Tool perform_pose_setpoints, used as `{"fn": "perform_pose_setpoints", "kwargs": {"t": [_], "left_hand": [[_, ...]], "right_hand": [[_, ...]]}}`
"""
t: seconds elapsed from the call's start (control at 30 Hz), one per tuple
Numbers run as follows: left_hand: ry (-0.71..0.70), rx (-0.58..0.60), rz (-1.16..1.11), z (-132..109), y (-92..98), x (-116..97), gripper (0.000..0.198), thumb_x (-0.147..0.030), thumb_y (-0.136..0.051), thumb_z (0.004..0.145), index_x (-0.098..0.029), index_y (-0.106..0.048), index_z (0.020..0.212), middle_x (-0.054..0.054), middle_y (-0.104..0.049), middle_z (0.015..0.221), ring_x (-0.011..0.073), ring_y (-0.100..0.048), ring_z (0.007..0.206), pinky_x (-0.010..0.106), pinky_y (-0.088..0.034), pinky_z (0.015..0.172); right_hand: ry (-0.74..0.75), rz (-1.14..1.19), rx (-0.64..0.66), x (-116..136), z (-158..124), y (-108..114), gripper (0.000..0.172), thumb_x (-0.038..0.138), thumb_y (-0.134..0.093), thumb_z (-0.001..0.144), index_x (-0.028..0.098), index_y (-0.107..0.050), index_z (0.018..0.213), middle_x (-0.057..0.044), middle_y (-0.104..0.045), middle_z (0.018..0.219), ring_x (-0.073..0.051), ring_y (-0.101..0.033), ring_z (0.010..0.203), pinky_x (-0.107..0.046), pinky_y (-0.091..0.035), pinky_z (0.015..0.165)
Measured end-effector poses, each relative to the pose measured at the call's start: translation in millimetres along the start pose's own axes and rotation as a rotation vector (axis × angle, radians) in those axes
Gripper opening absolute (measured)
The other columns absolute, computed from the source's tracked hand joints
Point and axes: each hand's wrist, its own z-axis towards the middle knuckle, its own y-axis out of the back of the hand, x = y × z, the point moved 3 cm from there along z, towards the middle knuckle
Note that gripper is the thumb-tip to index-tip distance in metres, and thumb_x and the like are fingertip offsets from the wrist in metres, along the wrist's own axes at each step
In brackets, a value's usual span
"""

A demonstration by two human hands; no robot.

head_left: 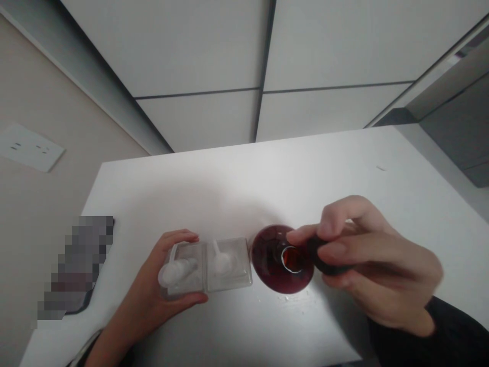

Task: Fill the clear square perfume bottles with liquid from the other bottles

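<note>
My left hand curls around a clear, square pump bottle with a white pump head. Right beside it stands a second clear square pump bottle, also with a white top. A round, dark red glass bottle sits to the right of these, its narrow mouth open and facing up, with reddish-brown colour inside. Close over the bottle's right side, my right hand is closed on a dark round cap. The fingers cover much of the cap.
At the left edge of the white table lies a dark, blurred-out flat object. Small drops or bits dot the surface in front of the red bottle. A wall socket is at left, and pale panels rise behind.
</note>
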Motion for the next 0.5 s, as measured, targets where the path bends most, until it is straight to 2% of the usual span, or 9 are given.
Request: {"fn": "perform_pose_setpoints", "kwargs": {"t": [0.07,0.2,0.27,0.37,0.43,0.5], "left_hand": [[-0.004,-0.003,0.007,0.2,0.0,-0.1,0.07,-0.04,-0.089,0.071,-0.041,-0.057,0.133,0.002,-0.069,0.125,0.0339,-0.069,0.115,0.043,-0.059,0.101],[-0.002,0.006,0.017,-1.7,-1.4,2.3,0.069,-0.042,-0.087,0.073,-0.041,-0.055,0.135,0.002,-0.067,0.125,0.0332,-0.068,0.116,0.043,-0.058,0.101],[0.013,0.012,0.02,-3.4,-2.2,4.1,0.071,-0.042,-0.088,0.073,-0.041,-0.054,0.136,0.003,-0.066,0.126,0.0327,-0.068,0.116,0.044,-0.059,0.101],[0.025,0.018,0.012,-6.5,-3.0,7.2,0.072,-0.044,-0.088,0.073,-0.041,-0.053,0.136,0.004,-0.065,0.126,0.0326,-0.068,0.115,0.045,-0.059,0.1],[0.017,0.018,0.005,-8.7,-3.4,9.8,0.072,-0.045,-0.086,0.075,-0.041,-0.052,0.138,0.004,-0.065,0.128,0.0333,-0.068,0.116,0.045,-0.059,0.101],[0.021,0.023,0.006,-10.8,-4.1,12.7,0.073,-0.045,-0.085,0.076,-0.041,-0.051,0.141,0.005,-0.065,0.13,0.0341,-0.068,0.118,0.045,-0.059,0.103]], "right_hand": [[-0.002,0.008,-0.028,0.4,-3.0,-4.2,0.039,0.022,-0.085,0.087,0.038,-0.079,0.122,-0.004,-0.068,0.104,-0.023,-0.081,0.088,-0.034,-0.074,0.072],[0.02,0.003,-0.04,-1.6,-2.5,-13.0,0.039,0.02,-0.087,0.084,0.036,-0.078,0.119,-0.003,-0.074,0.102,-0.024,-0.082,0.088,-0.035,-0.073,0.074],[0.042,-0.013,-0.014,-3.7,-1.1,-16.2,0.036,0.02,-0.088,0.084,0.033,-0.078,0.116,-0.002,-0.078,0.1,-0.023,-0.082,0.091,-0.036,-0.072,0.087],[0.07,-0.052,0.003,-7.8,-1.1,-18.0,0.031,0.021,-0.086,0.086,0.031,-0.075,0.113,-0.001,-0.082,0.102,-0.022,-0.082,0.094,-0.041,-0.059,0.113],[0.069,-0.055,-0.004,-11.0,-2.1,-17.9,0.03,0.019,-0.085,0.087,0.031,-0.072,0.111,-0.002,-0.083,0.106,-0.02,-0.082,0.094,-0.042,-0.055,0.118],[0.064,-0.045,0.006,-13.7,-2.5,-18.0,0.029,0.016,-0.084,0.085,0.031,-0.071,0.107,-0.002,-0.083,0.106,-0.02,-0.081,0.092,-0.04,-0.056,0.116]]}}
